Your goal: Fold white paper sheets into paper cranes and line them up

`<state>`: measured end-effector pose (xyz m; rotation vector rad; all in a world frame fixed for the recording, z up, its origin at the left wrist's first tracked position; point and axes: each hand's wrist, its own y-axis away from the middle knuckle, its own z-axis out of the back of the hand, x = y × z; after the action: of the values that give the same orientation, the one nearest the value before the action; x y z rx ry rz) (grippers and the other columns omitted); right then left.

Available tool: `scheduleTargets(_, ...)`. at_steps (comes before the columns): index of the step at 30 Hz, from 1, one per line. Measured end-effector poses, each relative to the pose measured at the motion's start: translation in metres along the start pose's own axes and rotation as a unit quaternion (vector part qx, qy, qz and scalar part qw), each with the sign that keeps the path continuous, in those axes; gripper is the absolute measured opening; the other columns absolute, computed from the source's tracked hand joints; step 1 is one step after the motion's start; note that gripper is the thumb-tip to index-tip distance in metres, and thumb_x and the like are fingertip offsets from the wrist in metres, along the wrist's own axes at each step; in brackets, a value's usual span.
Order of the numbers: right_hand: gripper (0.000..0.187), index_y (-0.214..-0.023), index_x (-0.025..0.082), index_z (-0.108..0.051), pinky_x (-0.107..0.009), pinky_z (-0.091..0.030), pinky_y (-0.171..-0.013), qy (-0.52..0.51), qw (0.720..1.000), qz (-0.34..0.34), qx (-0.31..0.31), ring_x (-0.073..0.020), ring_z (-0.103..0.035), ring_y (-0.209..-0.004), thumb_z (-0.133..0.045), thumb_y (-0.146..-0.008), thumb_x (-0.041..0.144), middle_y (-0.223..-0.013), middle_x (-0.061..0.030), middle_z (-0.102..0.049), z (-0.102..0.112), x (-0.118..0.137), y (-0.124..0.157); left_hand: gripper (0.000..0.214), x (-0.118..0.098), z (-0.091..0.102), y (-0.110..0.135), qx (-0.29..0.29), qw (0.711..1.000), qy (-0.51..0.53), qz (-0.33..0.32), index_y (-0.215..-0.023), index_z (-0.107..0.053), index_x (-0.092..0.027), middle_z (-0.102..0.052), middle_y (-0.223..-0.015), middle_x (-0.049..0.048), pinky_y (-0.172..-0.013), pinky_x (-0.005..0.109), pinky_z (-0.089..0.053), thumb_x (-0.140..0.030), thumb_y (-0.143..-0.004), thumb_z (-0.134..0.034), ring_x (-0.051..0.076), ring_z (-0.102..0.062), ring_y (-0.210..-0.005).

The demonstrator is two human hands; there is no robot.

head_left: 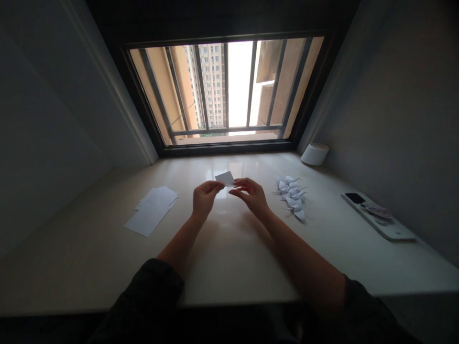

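A small piece of white paper [225, 178], apparently folded, is held up above the white ledge between both hands. My left hand [205, 197] pinches its lower left edge between thumb and fingers. At its right side, my right hand [251, 195] grips the edge with the fingertips, the thumb a little below. To the right of my right hand sit several folded paper cranes [294, 197] in a cluster. White paper sheets [152, 210] lie overlapping on the left.
A barred window [227, 91] stands behind the ledge [229, 267]. A white roll-shaped object [314, 154] rests at the back right corner. Along the right wall lies a phone [398, 231] with a ring-like attachment on it. The ledge's front edge runs below my forearms.
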<state>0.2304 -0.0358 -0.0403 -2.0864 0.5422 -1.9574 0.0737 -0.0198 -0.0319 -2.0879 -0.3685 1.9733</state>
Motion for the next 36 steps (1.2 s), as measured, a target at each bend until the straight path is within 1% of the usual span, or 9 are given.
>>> scheduleTargets(3, 0.025, -0.078, 0.023, -0.070, -0.037, -0.052, -0.077, 0.009, 1.000, -0.008, 0.016, -0.0210, -0.066, -0.079, -0.077, -0.058, 0.038, -0.084, -0.0038, -0.071, -0.001, -0.001, 0.002, 0.017, 0.000, -0.001, 0.002, 0.014, 1.000, 0.003, -0.003, -0.076, -0.071, -0.018, -0.071, -0.077, 0.0050, -0.073, 0.031, -0.049, -0.032, -0.064, -0.073, 0.018, -0.063, -0.074)
scheduleTargets(6, 0.025, -0.079, 0.023, -0.073, -0.039, -0.052, -0.078, 0.011, 1.000, -0.026, 0.002, -0.0234, -0.067, -0.078, -0.076, -0.059, 0.039, -0.080, -0.0037, -0.073, -0.002, -0.001, 0.004, 0.019, 0.000, -0.003, 0.004, 0.013, 1.000, 0.006, 0.003, -0.077, -0.071, -0.018, -0.071, -0.078, 0.0056, -0.073, 0.031, -0.049, -0.033, -0.065, -0.073, 0.018, -0.064, -0.075)
scheduleTargets(8, 0.026, -0.078, 0.023, -0.074, -0.040, -0.052, -0.079, -0.010, 0.999, -0.044, -0.010, -0.0248, -0.067, -0.079, -0.076, -0.059, 0.040, -0.079, -0.0036, -0.073, -0.003, -0.001, 0.005, 0.020, 0.000, -0.005, 0.006, 0.000, 1.000, 0.011, 0.013, -0.077, -0.071, -0.018, -0.071, -0.077, 0.0057, -0.072, 0.031, -0.049, -0.034, -0.065, -0.072, 0.018, -0.064, -0.074)
scheduleTargets(12, 0.026, -0.079, 0.022, -0.074, -0.040, -0.051, -0.082, -0.069, 0.995, -0.075, -0.012, -0.0249, -0.068, -0.082, -0.076, -0.058, 0.038, -0.081, -0.0042, -0.073, -0.007, 0.000, 0.005, 0.022, -0.001, -0.011, 0.011, -0.040, 0.998, 0.045, 0.030, -0.080, -0.070, -0.017, -0.071, -0.076, 0.0056, -0.070, 0.030, -0.048, -0.034, -0.066, -0.072, 0.017, -0.064, -0.073)
scheduleTargets(18, 0.025, -0.077, 0.021, -0.074, -0.041, -0.050, -0.085, -0.124, 0.988, -0.092, -0.029, -0.0243, -0.068, -0.082, -0.078, -0.057, 0.036, -0.081, -0.0045, -0.073, -0.012, -0.001, 0.006, 0.024, 0.002, -0.017, 0.016, -0.074, 0.995, 0.063, 0.025, -0.082, -0.070, -0.016, -0.070, -0.076, 0.0054, -0.070, 0.030, -0.049, -0.033, -0.066, -0.072, 0.017, -0.065, -0.074)
scheduleTargets(21, 0.028, -0.077, 0.020, -0.074, -0.041, -0.050, -0.085, -0.132, 0.985, -0.095, -0.060, -0.0238, -0.068, -0.081, -0.080, -0.053, 0.035, -0.079, -0.0042, -0.073, -0.014, -0.003, 0.007, 0.023, 0.004, -0.018, 0.017, -0.078, 0.995, 0.064, 0.025, -0.081, -0.070, -0.016, -0.070, -0.074, 0.0050, -0.070, 0.030, -0.049, -0.034, -0.066, -0.071, 0.017, -0.065, -0.072)
scheduleTargets(24, 0.029, -0.076, 0.020, -0.073, -0.040, -0.051, -0.084, -0.146, 0.982, -0.097, -0.074, -0.0231, -0.068, -0.079, -0.081, -0.051, 0.033, -0.078, -0.0040, -0.073, -0.016, -0.004, 0.007, 0.022, 0.004, -0.019, 0.017, -0.080, 0.995, 0.063, 0.018, -0.081, -0.070, -0.016, -0.070, -0.074, 0.0049, -0.070, 0.030, -0.049, -0.033, -0.066, -0.072, 0.017, -0.065, -0.072)
scheduleTargets(32, 0.030, -0.076, 0.020, -0.073, -0.042, -0.050, -0.085, -0.157, 0.978, -0.113, -0.075, -0.0236, -0.068, -0.080, -0.081, -0.050, 0.033, -0.077, -0.0037, -0.073, -0.016, -0.003, 0.007, 0.022, 0.005, -0.020, 0.017, -0.084, 0.991, 0.097, 0.039, -0.080, -0.070, -0.016, -0.071, -0.076, 0.0053, -0.069, 0.029, -0.049, -0.031, -0.065, -0.073, 0.017, -0.066, -0.072)
scheduleTargets(36, 0.029, -0.076, 0.020, -0.073, -0.041, -0.050, -0.084, -0.157, 0.979, -0.113, -0.069, -0.0228, -0.068, -0.079, -0.081, -0.051, 0.032, -0.078, -0.0043, -0.073, -0.016, -0.002, 0.006, 0.022, 0.003, -0.020, 0.017, -0.077, 0.992, 0.099, 0.033, -0.081, -0.070, -0.015, -0.071, -0.076, 0.0055, -0.068, 0.029, -0.049, -0.031, -0.066, -0.072, 0.017, -0.066, -0.072)
